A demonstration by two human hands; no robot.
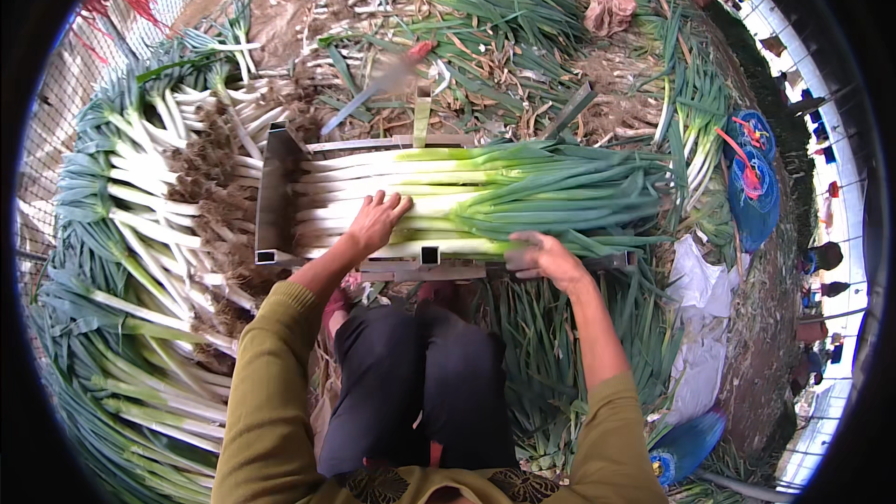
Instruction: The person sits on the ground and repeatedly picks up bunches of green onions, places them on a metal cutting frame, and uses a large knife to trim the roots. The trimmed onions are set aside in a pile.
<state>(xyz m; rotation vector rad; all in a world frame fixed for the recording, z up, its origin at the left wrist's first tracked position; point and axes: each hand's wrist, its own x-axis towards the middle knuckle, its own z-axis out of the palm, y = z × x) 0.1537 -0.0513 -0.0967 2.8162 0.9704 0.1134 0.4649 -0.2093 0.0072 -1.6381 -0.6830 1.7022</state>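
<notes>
A row of long green onions (420, 185) lies in a metal frame (273, 189), white ends to the left and green leaves to the right. My left hand (381, 222) rests flat on the white stalks, fingers slightly bent, gripping nothing. At the near edge of the frame, my right hand (544, 260) hovers beside the lower leaves. It is blurred, with fingers apart and nothing visible in it. Square tube posts (430, 255) stand up along the frame's sides.
Piled green onions with soil-covered roots (150, 175) lie to the left. Beyond the frame are a blurred tool with a red end (381, 84), more onions (504, 0) and a crumpled bag (607, 3). Blue net bags (754, 189) and white sheeting (700, 322) lie at right.
</notes>
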